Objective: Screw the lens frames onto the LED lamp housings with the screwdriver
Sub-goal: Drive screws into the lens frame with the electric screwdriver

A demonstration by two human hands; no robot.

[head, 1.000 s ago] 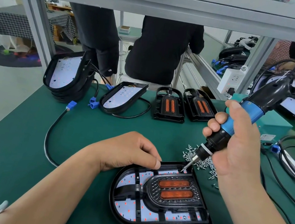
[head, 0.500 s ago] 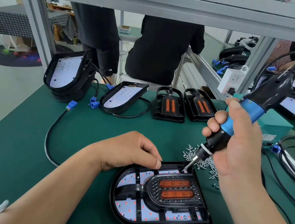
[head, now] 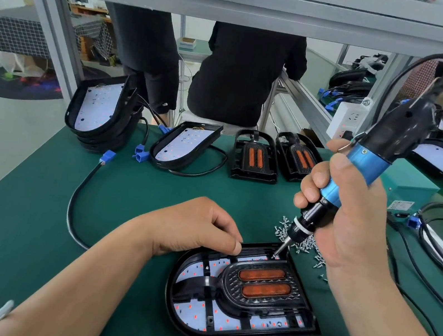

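On the green table (head: 31,209), the right grip (head: 352,219) clasps the screwdriver (head: 366,168), whose tip, below the grip, meets the lens frame (head: 262,286) in the LED lamp housing (head: 189,320). Left of it, the left grip (head: 198,228), fingers curled, seems to pinch the housing's rim.

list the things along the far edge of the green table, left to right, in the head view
stack of lamp housings, single lamp housing, lens frame, second lens frame, green box
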